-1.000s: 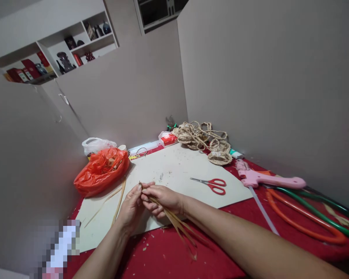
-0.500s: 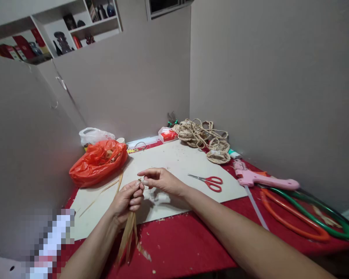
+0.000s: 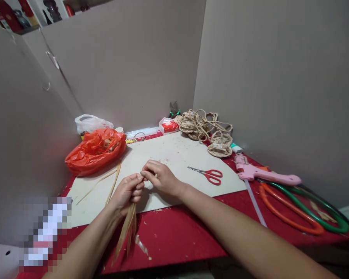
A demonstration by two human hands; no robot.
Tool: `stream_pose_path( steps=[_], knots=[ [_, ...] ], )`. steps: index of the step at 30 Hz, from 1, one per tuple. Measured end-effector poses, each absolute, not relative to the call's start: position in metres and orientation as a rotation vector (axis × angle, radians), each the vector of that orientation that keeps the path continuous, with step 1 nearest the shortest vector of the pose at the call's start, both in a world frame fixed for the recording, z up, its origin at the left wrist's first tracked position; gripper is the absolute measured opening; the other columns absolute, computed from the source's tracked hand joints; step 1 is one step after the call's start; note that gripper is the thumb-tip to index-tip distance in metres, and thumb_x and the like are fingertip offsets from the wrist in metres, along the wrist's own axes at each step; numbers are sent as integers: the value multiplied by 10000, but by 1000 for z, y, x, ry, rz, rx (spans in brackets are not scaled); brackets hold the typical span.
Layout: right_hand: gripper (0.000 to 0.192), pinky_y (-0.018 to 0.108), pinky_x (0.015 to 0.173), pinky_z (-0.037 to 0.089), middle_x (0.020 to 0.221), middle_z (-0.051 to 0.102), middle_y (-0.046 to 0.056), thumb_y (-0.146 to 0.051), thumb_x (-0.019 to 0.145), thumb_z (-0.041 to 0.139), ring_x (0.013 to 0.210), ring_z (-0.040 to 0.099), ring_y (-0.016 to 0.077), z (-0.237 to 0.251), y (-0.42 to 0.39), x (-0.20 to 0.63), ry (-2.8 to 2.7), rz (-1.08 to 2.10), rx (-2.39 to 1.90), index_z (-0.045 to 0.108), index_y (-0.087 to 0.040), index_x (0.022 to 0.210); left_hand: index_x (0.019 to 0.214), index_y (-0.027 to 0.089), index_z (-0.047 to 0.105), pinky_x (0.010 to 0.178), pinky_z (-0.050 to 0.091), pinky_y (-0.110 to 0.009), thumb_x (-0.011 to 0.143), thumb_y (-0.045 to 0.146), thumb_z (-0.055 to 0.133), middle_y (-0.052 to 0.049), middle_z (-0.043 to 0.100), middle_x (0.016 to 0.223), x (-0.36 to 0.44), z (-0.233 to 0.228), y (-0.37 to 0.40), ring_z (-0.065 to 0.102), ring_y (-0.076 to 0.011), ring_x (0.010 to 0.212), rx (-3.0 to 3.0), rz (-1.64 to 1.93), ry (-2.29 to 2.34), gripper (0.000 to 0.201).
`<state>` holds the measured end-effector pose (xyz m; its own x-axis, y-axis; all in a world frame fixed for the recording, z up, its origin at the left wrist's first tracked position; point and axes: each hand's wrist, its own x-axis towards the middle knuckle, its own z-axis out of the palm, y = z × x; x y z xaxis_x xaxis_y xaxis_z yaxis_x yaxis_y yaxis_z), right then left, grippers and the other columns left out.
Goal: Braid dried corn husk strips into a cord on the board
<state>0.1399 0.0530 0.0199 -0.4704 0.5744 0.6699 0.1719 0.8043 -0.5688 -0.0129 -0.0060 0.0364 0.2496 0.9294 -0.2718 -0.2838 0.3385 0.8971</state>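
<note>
My left hand [image 3: 131, 188] is closed around a bundle of dry, tan husk-like strips [image 3: 128, 228]. Their loose ends hang below the fist over the red cloth. The fingertips of my right hand [image 3: 160, 176] are pinched together against my left thumb and forefinger, at the bundle's upper end. What the right fingers grip is too small and covered to make out. A few more dry strips [image 3: 114, 183] lie on the pale board [image 3: 165, 151] to the left of my hands. Red-handled scissors [image 3: 211, 176] rest on the board to the right, blades pointing left.
An orange plastic bag [image 3: 95, 153] holding dry husk pieces sits at the back left. Coiled rope [image 3: 192, 124] is heaped at the back. At right lie a pink glue gun [image 3: 273, 175] and large scissors with orange and green handles [image 3: 291, 211]. Scraps dot the red cloth [image 3: 177, 244].
My right fingers have closed into a pinch at the left fingertips, covering the small tip that showed there. The view has tilted down a little.
</note>
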Motion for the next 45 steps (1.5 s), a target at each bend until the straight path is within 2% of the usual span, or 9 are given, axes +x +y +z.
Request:
stream_pose_path(
  steps=[4, 10, 14, 16, 18, 21, 29, 41, 45],
  knots=[
    [218, 252, 642, 344, 783, 591, 46, -246, 933, 404, 708, 513, 147, 15, 52, 139, -2222, 218, -752, 555, -174, 793, 707, 168, 428, 367, 101, -128, 694, 397, 719, 116, 259, 491, -5, 31, -6, 129, -3, 394, 892, 1046, 1007, 371],
    [297, 245, 603, 308, 715, 611, 21, -278, 938, 383, 646, 511, 136, 24, 53, 136, -2183, 258, -1160, 571, -184, 726, 740, 157, 513, 370, 119, -142, 678, 409, 714, 113, 275, 461, -1, 18, -7, 174, -10, 381, 960, 1113, 1091, 328],
    [386, 247, 625, 329, 725, 624, 48, -276, 962, 280, 661, 526, 145, 50, 63, 182, -1941, 143, -1475, 594, -166, 766, 753, 133, 572, 372, 103, -148, 651, 389, 717, 116, 264, 444, -4, 20, -9, 162, -5, 373, 963, 1089, 1124, 312],
    [376, 258, 644, 339, 831, 655, 82, -347, 954, 308, 748, 565, 174, 56, 65, 219, -2047, 20, -1669, 616, -163, 841, 763, 125, 590, 375, 103, -148, 633, 373, 725, 109, 291, 452, -6, 22, -8, 179, -2, 375, 945, 1103, 1110, 311],
    [330, 273, 685, 359, 990, 656, 116, -320, 934, 332, 884, 588, 212, 53, 62, 253, -2263, -63, -1980, 621, -166, 974, 787, 113, 612, 379, 113, -147, 618, 360, 733, 98, 335, 467, -7, 22, -7, 204, 0, 378, 916, 1123, 1088, 323],
    [218, 292, 682, 383, 1013, 659, 176, -236, 822, 502, 868, 621, 250, 36, 56, 285, -2386, -4, -2174, 659, -124, 923, 809, 97, 636, 384, 118, -149, 598, 352, 745, 83, 387, 482, -8, 19, -5, 222, 6, 372, 865, 1129, 1059, 349],
    [291, 308, 657, 392, 1058, 658, 186, -201, 785, 505, 913, 632, 281, 22, 60, 285, -2569, 6, -2136, 617, -117, 1040, 818, 89, 655, 385, 117, -160, 604, 349, 751, 69, 422, 493, -11, 17, -6, 229, 4, 366, 842, 1160, 991, 350],
    [198, 280, 570, 310, 863, 694, 126, -295, 739, 543, 769, 626, 240, 24, 42, 282, -2538, 156, -2108, 648, -149, 822, 834, 88, 658, 386, 110, -160, 633, 330, 736, 62, 427, 511, -13, 11, -3, 239, 1, 373, 845, 1154, 960, 324],
    [304, 280, 573, 329, 869, 698, 142, -386, 803, 485, 780, 631, 241, 22, 52, 280, -2520, 188, -2144, 661, -140, 824, 865, 92, 665, 381, 94, -161, 638, 357, 738, 64, 430, 522, -12, 11, -4, 224, 7, 365, 861, 1121, 941, 357]
  ],
)
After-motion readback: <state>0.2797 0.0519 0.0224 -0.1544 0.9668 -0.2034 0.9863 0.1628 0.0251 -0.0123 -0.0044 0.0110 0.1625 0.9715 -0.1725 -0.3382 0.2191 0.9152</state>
